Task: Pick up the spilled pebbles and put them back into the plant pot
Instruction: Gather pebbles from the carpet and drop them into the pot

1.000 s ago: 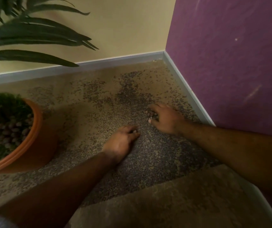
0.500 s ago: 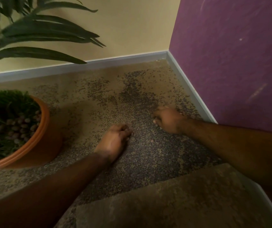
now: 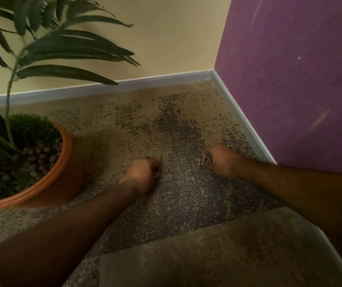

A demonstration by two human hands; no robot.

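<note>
An orange plant pot (image 3: 66, 162) stands at the left, filled with brown pebbles (image 3: 39, 156) and a green plant. My left hand (image 3: 143, 172) is curled into a fist on the speckled carpet, just right of the pot; what it holds is hidden. My right hand (image 3: 219, 160) is closed near the purple wall, and several pebbles (image 3: 204, 160) show between its fingers. A single loose pebble (image 3: 192, 178) lies on the carpet between the two hands.
Long palm leaves (image 3: 72, 50) hang over the pot and the floor. A grey skirting board (image 3: 242, 125) runs along the yellow and purple walls that meet in the corner. A lighter carpet patch (image 3: 217, 255) lies in the foreground.
Both hands have curled from flat on the carpet into fists. The right hand now shows pebbles in its fingers. The view has shifted, showing more of the pot.
</note>
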